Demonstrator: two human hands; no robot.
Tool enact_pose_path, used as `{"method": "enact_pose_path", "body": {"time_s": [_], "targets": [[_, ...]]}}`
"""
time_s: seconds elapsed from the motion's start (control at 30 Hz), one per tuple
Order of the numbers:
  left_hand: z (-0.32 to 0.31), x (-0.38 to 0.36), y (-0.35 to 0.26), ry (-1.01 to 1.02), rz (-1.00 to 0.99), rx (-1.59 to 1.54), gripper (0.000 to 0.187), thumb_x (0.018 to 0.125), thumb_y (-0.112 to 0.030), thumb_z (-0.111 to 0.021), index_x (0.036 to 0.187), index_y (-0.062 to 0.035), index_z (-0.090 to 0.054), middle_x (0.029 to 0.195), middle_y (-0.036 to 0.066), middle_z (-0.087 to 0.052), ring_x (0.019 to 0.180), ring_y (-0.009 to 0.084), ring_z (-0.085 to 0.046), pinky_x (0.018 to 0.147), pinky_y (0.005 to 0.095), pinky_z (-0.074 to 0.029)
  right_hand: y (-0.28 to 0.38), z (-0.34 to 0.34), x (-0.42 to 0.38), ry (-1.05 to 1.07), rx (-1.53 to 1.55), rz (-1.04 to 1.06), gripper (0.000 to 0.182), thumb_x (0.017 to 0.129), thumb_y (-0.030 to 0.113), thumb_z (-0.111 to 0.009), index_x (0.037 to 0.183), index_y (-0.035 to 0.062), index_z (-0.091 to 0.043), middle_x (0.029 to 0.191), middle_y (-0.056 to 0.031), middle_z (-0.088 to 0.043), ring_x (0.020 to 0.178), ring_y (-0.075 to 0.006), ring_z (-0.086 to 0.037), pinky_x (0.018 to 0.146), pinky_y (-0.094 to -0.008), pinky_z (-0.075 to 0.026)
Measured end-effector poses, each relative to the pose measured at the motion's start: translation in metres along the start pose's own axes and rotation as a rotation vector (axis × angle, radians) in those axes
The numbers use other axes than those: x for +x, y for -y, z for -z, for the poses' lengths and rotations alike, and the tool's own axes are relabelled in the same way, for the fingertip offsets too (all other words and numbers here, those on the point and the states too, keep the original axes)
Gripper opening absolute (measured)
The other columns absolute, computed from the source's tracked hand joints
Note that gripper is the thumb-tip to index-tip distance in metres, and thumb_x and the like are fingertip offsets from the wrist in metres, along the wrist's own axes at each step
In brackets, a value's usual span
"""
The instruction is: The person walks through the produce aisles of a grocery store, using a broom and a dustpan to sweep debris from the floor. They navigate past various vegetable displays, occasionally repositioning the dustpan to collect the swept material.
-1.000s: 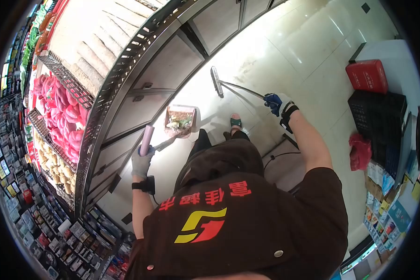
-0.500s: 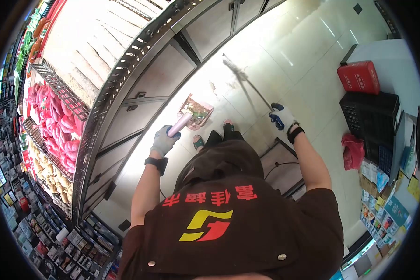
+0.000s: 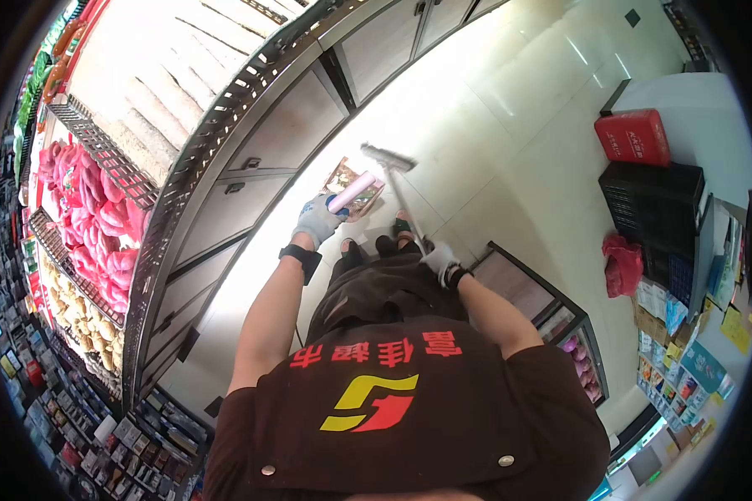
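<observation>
My left hand [image 3: 317,220], in a grey and blue glove, is closed around the pink handle [image 3: 353,192] of a dustpan [image 3: 368,203]. Debris lies in the pan, which is partly hidden by the handle. A gloved right hand of mine [image 3: 439,260] grips the broom's thin pole [image 3: 407,209] near my waist. The broom head [image 3: 388,157] is just above and right of the dustpan, over the pale tiled floor [image 3: 510,167].
Cabinets [image 3: 263,134] under a produce display run along the left, with pink-wrapped goods [image 3: 92,217] in crates. At right are a red box [image 3: 632,138], black crates [image 3: 656,209] and a red bag [image 3: 622,265]. A low glass-fronted case [image 3: 551,313] stands by my right arm.
My right hand has moved left and toward my body, bringing the broom head down beside the dustpan. My left hand has shifted slightly up and right with the pan's handle.
</observation>
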State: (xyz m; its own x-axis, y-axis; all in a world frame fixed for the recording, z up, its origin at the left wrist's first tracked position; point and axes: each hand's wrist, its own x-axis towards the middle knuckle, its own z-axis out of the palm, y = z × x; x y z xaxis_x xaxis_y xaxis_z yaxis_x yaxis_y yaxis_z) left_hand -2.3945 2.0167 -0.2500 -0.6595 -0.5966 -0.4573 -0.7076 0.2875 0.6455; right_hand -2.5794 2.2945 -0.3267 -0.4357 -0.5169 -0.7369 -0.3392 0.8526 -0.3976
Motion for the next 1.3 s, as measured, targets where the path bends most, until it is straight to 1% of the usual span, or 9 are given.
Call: {"method": "enact_pose_path", "body": {"time_s": [0.17, 0.23, 0.33, 0.5, 0.83, 0.93, 1.03, 1.17, 1.3], "targets": [[0.008, -0.005, 0.002, 0.072, 0.055, 0.003, 0.029, 0.073, -0.027, -0.066, 0.097, -0.0108, -0.064, 0.093, 0.018, -0.063, 0.086, 0.0358, -0.06, 0.077, 0.0412, -0.047, 0.007, 0.034, -0.044, 0.243, 0.151, 0.153, 0.06, 0.066, 0.01, -0.07, 0.123, 0.0016, -0.053, 0.112, -0.0153, -0.063, 0.097, -0.0211, -0.062, 0.081, -0.0293, -0.047], [0.006, -0.008, 0.008, 0.046, 0.049, 0.006, 0.029, 0.073, -0.026, -0.066, 0.097, -0.0104, -0.064, 0.091, 0.018, -0.063, 0.084, 0.0352, -0.061, 0.076, 0.0409, -0.048, 0.039, 0.069, -0.067, 0.265, 0.236, -0.049, 0.059, 0.066, 0.009, -0.069, 0.122, 0.0015, -0.053, 0.111, -0.0151, -0.063, 0.095, -0.0197, -0.061, 0.081, -0.0281, -0.047], [0.006, -0.015, 0.007, 0.025, 0.056, -0.007, 0.027, 0.073, -0.024, -0.066, 0.095, -0.0096, -0.063, 0.088, 0.018, -0.063, 0.079, 0.0338, -0.062, 0.073, 0.0405, -0.049, 0.037, 0.07, -0.026, 0.04, 0.055, 0.158, 0.043, 0.069, 0.017, -0.066, 0.111, 0.0093, -0.06, 0.077, -0.0135, -0.066, 0.063, -0.0225, -0.064, 0.06, -0.0338, -0.051], [0.01, -0.024, 0.0, 0.033, 0.151, -0.045, 0.026, 0.073, -0.023, -0.066, 0.094, -0.0083, -0.062, 0.084, 0.018, -0.062, 0.069, 0.0311, -0.063, 0.067, 0.0391, -0.05, 0.077, 0.079, 0.06, 0.178, -0.129, -0.224, 0.036, 0.073, 0.018, -0.062, 0.104, -0.0002, -0.059, 0.09, -0.0239, -0.064, 0.086, -0.0333, -0.064, 0.07, -0.0403, -0.052], [0.01, -0.029, 0.025, -0.022, 0.19, -0.098, 0.033, 0.072, -0.026, -0.069, 0.096, -0.0053, -0.062, 0.078, 0.014, -0.065, 0.067, 0.0253, -0.063, 0.064, 0.0359, -0.05, 0.018, 0.049, -0.042, 0.351, -0.095, 0.023, 0.049, 0.068, 0.017, -0.057, 0.117, 0.0105, -0.058, 0.107, -0.0208, -0.061, 0.1, -0.0344, -0.059, 0.08, -0.0386, -0.049], [0.023, -0.042, 0.03, 0.013, 0.182, -0.087, 0.031, 0.071, -0.027, -0.069, 0.091, -0.0049, -0.062, 0.076, 0.014, -0.064, 0.065, 0.0265, -0.062, 0.063, 0.0371, -0.048, 0.009, 0.057, -0.058, 0.038, -0.085, 0.257, 0.058, 0.064, 0.013, -0.061, 0.122, 0.0138, -0.057, 0.093, -0.0157, -0.067, 0.077, -0.0272, -0.066, 0.067, -0.0351, -0.052], [0.033, -0.056, 0.042, 0.053, 0.113, -0.041, 0.031, 0.071, -0.029, -0.068, 0.09, -0.0052, -0.063, 0.075, 0.015, -0.063, 0.065, 0.0287, -0.062, 0.064, 0.0378, -0.048, 0.022, 0.068, -0.071, 0.094, 0.24, -0.221, 0.062, 0.071, 0.008, -0.063, 0.131, 0.0174, -0.049, 0.069, -0.0087, -0.063, 0.051, -0.0174, -0.058, 0.044, -0.0302, -0.045], [0.051, -0.079, 0.077, 0.088, 0.029, 0.014, 0.028, 0.072, -0.029, -0.066, 0.09, -0.0066, -0.063, 0.074, 0.016, -0.063, 0.067, 0.0303, -0.061, 0.066, 0.0377, -0.048, 0.033, 0.041, -0.057, -0.071, 0.538, -0.314, 0.005, 0.08, 0.009, -0.055, 0.083, 0.0054, -0.052, 0.055, -0.006, -0.053, 0.039, -0.0152, -0.046, 0.034, -0.0303, -0.033], [0.077, -0.105, 0.11, 0.177, 0.031, 0.071, 0.026, 0.073, -0.027, -0.066, 0.09, -0.0078, -0.063, 0.076, 0.016, -0.063, 0.069, 0.0304, -0.061, 0.068, 0.0376, -0.048, 0.055, -0.046, -0.043, -0.187, 0.87, -0.348, 0.015, 0.088, 0.021, -0.046, 0.081, 0.0092, -0.054, 0.057, -0.0049, -0.052, 0.044, -0.0178, -0.049, 0.039, -0.0325, -0.038]]}}
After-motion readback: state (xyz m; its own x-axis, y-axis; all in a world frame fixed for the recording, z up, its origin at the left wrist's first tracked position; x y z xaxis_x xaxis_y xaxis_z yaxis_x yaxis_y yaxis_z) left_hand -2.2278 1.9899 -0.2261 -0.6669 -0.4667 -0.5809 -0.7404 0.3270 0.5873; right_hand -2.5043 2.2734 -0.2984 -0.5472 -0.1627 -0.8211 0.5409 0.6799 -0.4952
